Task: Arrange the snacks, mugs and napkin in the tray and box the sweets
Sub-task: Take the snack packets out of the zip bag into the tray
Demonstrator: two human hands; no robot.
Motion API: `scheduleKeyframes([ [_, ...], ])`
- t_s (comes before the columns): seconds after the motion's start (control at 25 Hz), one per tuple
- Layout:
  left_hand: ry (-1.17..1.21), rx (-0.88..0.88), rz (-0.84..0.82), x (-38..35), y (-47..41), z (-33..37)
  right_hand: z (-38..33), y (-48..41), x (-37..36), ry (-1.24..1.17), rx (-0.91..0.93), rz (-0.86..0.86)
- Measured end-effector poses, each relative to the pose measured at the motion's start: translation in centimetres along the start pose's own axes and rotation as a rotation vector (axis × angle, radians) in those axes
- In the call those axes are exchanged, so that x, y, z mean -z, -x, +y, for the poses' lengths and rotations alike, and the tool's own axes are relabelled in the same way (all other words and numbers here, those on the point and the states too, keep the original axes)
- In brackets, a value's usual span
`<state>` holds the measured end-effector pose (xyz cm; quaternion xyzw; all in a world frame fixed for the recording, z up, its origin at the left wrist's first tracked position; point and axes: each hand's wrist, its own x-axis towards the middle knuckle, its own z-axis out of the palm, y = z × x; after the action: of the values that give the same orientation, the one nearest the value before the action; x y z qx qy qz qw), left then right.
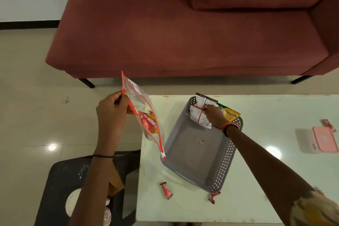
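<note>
My left hand [111,111] holds up a clear zip bag [142,105] with an orange seal, left of the table; a red snack packet [149,123] sits inside it. My right hand [214,115] grips several snack packets [200,113] at the far end of the grey perforated tray [227,159]. A yellow-green packet [230,113] lies over the tray's far rim beside that hand. Two red wrapped sweets [166,190] [212,197] lie on the table in front of the tray. A pink box [324,139] stands at the right, with another red sweet [329,124] behind it.
The tray rests on a pale green table [256,189]. A dark red sofa [183,33] stands beyond it. Left of the table is a black stool [64,180] carrying a brown paper item [114,183] and a white mug [72,203].
</note>
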<state>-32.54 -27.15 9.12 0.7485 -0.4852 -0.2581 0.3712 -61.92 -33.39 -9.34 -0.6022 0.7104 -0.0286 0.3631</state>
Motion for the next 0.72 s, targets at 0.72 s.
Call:
scheduleKeyframes([
  [0.72, -0.007, 0.038, -0.033, -0.5, -0.8, -1.8, 0.4, -1.5, 0.5, 0.388, 0.128, 0.245],
])
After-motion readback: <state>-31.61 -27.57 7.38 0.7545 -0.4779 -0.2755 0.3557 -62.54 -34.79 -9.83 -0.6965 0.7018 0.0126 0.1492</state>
